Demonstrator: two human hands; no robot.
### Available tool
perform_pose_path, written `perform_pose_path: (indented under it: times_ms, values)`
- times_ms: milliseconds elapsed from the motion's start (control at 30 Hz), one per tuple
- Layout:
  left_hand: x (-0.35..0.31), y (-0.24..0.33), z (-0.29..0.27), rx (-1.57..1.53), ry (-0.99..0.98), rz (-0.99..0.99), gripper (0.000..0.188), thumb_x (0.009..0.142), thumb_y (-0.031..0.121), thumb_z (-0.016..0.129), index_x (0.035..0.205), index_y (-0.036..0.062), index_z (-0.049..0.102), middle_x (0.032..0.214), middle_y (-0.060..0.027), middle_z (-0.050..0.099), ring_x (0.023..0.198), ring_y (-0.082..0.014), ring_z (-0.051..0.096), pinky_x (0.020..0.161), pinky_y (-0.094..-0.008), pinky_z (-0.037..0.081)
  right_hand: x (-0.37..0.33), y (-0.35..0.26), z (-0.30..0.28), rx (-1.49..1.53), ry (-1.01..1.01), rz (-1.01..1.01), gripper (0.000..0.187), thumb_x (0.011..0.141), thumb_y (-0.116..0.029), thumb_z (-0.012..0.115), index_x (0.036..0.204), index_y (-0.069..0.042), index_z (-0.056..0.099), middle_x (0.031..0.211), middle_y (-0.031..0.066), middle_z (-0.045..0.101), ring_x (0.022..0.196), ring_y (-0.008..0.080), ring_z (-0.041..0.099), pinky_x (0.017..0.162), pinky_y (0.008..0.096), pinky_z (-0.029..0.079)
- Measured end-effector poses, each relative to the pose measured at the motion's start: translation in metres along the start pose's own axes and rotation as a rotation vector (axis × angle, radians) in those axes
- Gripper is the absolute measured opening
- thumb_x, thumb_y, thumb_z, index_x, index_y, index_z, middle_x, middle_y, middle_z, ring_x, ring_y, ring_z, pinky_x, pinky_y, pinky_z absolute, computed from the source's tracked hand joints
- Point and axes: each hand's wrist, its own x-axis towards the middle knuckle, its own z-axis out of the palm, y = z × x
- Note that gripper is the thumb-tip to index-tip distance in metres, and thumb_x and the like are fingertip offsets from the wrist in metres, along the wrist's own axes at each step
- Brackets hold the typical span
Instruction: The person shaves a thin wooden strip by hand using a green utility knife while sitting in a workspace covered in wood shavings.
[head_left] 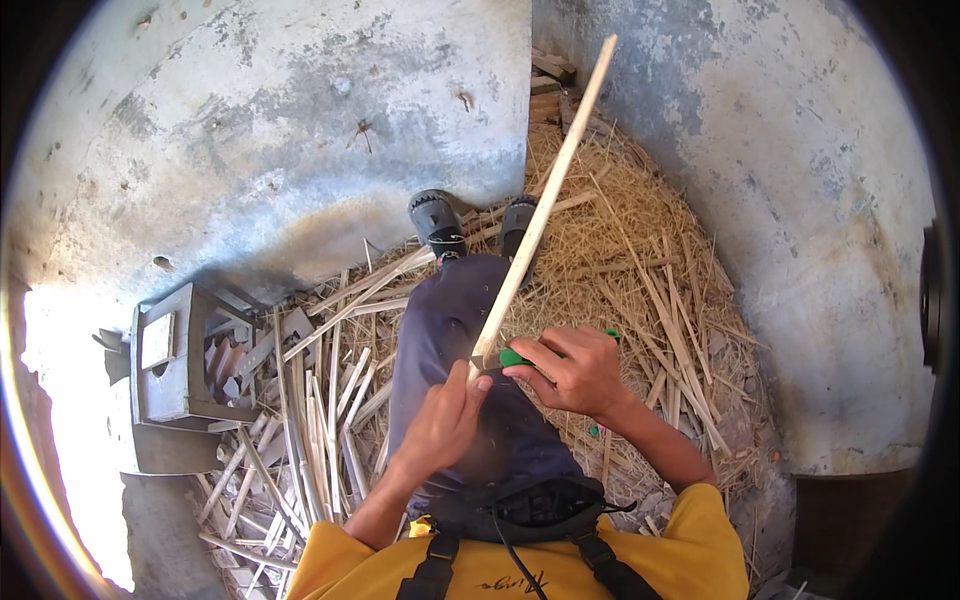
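Observation:
A long pale wooden strip slants up and away from my lap toward the far wall. My left hand is closed around its near end, thumb lying along the wood. In my right hand is a green-handled knife, gripped with the fingers wrapped round the handle. Its short blade meets the strip just beyond my left thumb. My right palm hides part of the handle, whose green end shows past the knuckles.
Straw and shavings cover the ground to the right. Many loose wooden sticks lie at the left, beside a grey box-like frame. Weathered walls stand ahead and at the right. My dark shoes rest near the far wall.

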Motion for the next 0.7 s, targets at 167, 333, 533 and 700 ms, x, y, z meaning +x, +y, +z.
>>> perform_pose_path:
  times_ms: [167, 333, 533, 700]
  values:
    - [-0.002, -0.002, 0.001, 0.200, 0.067, 0.094, 0.028, 0.114, 0.026, 0.051, 0.110, -0.0009, 0.054, 0.073, -0.0212, 0.060, 0.077, -0.0478, 0.062, 0.071, -0.0561, 0.044, 0.003, 0.005, 0.000, -0.014, -0.045, -0.037, 0.030, 0.092, -0.044, 0.078, 0.105, -0.018, 0.078, 0.074, -0.0014, 0.060, 0.058, 0.0182, 0.061, 0.051, 0.0341, 0.045]
    - [0.009, 0.004, 0.011, 0.046, 0.177, 0.139, 0.028, 0.114, 0.025, 0.050, 0.104, -0.0013, 0.049, 0.074, -0.0294, 0.060, 0.074, -0.0558, 0.058, 0.062, -0.0587, 0.041, 0.006, -0.002, 0.014, 0.053, 0.047, 0.074, 0.029, 0.093, -0.042, 0.078, 0.105, -0.015, 0.079, 0.070, 0.0006, 0.059, 0.056, 0.0209, 0.059, 0.051, 0.0359, 0.044]
    - [0.010, 0.004, 0.015, -0.151, 0.098, 0.045, 0.034, 0.117, 0.029, 0.045, 0.104, -0.0014, 0.052, 0.069, -0.0180, 0.057, 0.062, -0.0373, 0.057, 0.059, -0.0466, 0.044, 0.002, -0.009, 0.022, 0.101, 0.089, 0.147, 0.027, 0.092, -0.035, 0.080, 0.105, -0.012, 0.079, 0.070, 0.0030, 0.062, 0.056, 0.0230, 0.061, 0.051, 0.0372, 0.046]
    - [0.010, 0.005, 0.034, -0.489, 0.126, -0.020, 0.039, 0.119, 0.033, 0.040, 0.106, -0.0021, 0.052, 0.072, -0.0112, 0.055, 0.061, -0.0192, 0.051, 0.058, -0.0403, 0.043, 0.010, -0.016, 0.027, 0.140, 0.162, 0.146, 0.026, 0.088, -0.029, 0.084, 0.106, -0.011, 0.078, 0.072, 0.0033, 0.063, 0.056, 0.0229, 0.062, 0.051, 0.0371, 0.047]
